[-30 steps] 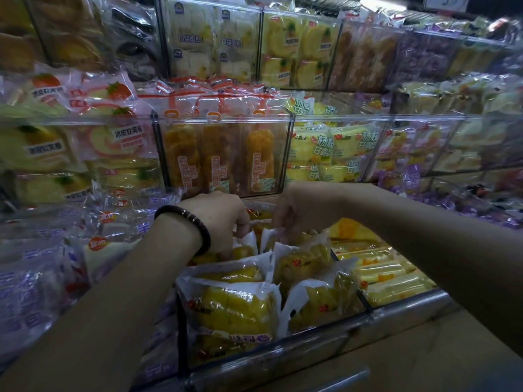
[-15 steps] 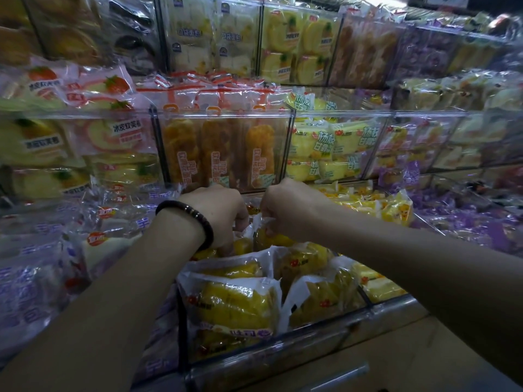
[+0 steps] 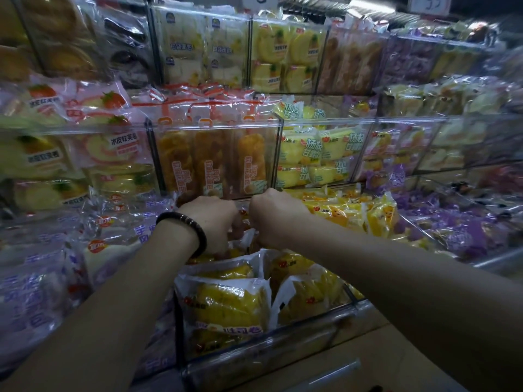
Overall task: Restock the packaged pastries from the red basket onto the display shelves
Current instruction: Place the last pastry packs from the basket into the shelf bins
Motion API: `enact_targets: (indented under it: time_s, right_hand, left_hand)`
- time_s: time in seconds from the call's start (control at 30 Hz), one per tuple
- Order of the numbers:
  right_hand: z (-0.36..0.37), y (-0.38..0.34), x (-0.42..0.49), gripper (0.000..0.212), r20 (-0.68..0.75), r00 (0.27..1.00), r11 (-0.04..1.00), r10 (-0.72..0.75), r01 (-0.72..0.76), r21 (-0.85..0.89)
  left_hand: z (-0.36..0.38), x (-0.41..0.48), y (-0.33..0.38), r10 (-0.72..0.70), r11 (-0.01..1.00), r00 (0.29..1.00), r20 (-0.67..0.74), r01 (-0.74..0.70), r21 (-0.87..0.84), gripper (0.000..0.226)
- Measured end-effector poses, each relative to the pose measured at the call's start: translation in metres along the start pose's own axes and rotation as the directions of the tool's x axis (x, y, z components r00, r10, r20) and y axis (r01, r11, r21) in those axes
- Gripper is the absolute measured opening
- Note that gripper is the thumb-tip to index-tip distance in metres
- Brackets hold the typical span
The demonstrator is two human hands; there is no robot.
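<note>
Knuckles up, your left hand (image 3: 210,222) and right hand (image 3: 273,219) dig among yellow pastry packets (image 3: 226,304).
Fingers hidden, so you cannot tell whether they clamp one.

A dark beaded bracelet (image 3: 184,217) shows at centre-left, and a numbered price card (image 3: 428,5) at top right.

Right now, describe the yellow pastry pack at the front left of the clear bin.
The pastry pack is a sealed glossy plastic wrapper, white at the edges, clear over a yellow bun, with a small red logo. It lies tilted in the front left corner of the clear bin, pressed against a similar pack on its right.
</note>
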State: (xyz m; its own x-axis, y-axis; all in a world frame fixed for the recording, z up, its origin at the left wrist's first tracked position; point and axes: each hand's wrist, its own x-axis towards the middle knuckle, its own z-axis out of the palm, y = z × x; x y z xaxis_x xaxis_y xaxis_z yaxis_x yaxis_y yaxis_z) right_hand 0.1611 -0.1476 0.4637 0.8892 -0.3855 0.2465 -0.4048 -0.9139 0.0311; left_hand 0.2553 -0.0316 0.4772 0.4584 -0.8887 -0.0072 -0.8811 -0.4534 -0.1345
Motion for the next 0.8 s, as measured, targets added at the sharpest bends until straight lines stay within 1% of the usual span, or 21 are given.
enact_targets:
  time_s: [0.07,0.1,0.2,0.23,0.3,0.33,0.4,0.43,0.53,0.6,0.63,0.7,0.73,0.8]
  right_hand:
    - [0.000,-0.001,-0.004,0.014,-0.044,0.999,1.000,0.013,-0.014,-0.014]
    - [0.002,-0.002,-0.003,0.012,-0.056,0.998,1.000,0.014,-0.015,-0.018]
    - [0.004,-0.003,-0.005,0.020,-0.065,0.998,1.000,0.011,-0.012,-0.015]
    - [0.003,-0.004,-0.006,0.017,-0.070,0.997,1.000,0.020,-0.021,-0.004]
    - [-0.002,0.000,-0.006,0.007,-0.021,0.999,0.999,0.038,-0.038,0.035]
    - [-0.006,0.005,-0.006,0.007,0.029,0.999,0.997,0.034,-0.036,0.068]
    - [-0.016,0.016,-0.009,0.017,0.110,0.994,0.986,-0.016,-0.003,0.165]
    - [-0.024,0.023,-0.013,0.022,0.114,0.991,0.980,-0.063,0.040,0.196]
    - [-0.052,0.041,-0.036,0.021,0.094,0.977,0.956,-0.189,0.162,0.245]
    - [-0.062,0.051,-0.052,0.032,0.139,0.955,0.940,-0.262,0.220,0.262]
    - [-0.064,0.054,-0.060,0.038,0.181,0.940,0.935,-0.288,0.235,0.265]
    - [-0.059,0.057,-0.069,0.048,0.259,0.914,0.936,-0.313,0.250,0.247]
    - [-0.053,0.056,-0.071,0.052,0.280,0.904,0.938,-0.322,0.266,0.221]
    - [-0.042,0.053,-0.073,0.053,0.265,0.902,0.936,-0.340,0.298,0.188]
  left_hand:
    - [-0.003,-0.003,0.001,0.013,1.000,1.000,0.018,-0.013,0.019,0.033]
    - [-0.004,-0.003,0.000,0.016,1.000,0.999,0.027,-0.017,0.026,0.032]
    - [-0.007,-0.005,0.005,0.020,0.998,0.998,0.055,-0.023,0.060,0.033]
    - [-0.008,-0.006,0.007,0.018,0.998,0.999,0.051,-0.022,0.066,0.033]
    - [-0.007,-0.007,0.009,0.000,0.998,1.000,0.026,-0.002,0.062,0.035]
    - [-0.006,-0.007,0.010,-0.013,0.998,1.000,0.012,0.012,0.055,0.036]
    - [-0.005,-0.013,0.011,-0.029,1.000,0.999,-0.026,0.029,0.011,0.037]
    - [-0.006,-0.019,0.009,-0.043,0.999,0.997,-0.061,0.041,-0.032,0.036]
    - [-0.015,-0.043,0.002,-0.050,0.993,0.977,-0.207,0.027,-0.113,0.024]
    - [-0.020,-0.059,-0.001,-0.041,0.991,0.969,-0.245,0.007,-0.137,0.016]
    - [-0.021,-0.067,0.000,-0.036,0.988,0.973,-0.226,0.000,-0.156,0.015]
    - [-0.020,-0.078,0.007,-0.012,0.984,0.991,-0.135,-0.012,-0.178,0.019]
    - [-0.017,-0.081,0.011,0.011,0.984,0.996,-0.091,-0.027,-0.176,0.023]
    - [-0.011,-0.085,0.020,0.048,0.985,0.998,-0.037,-0.054,-0.166,0.031]
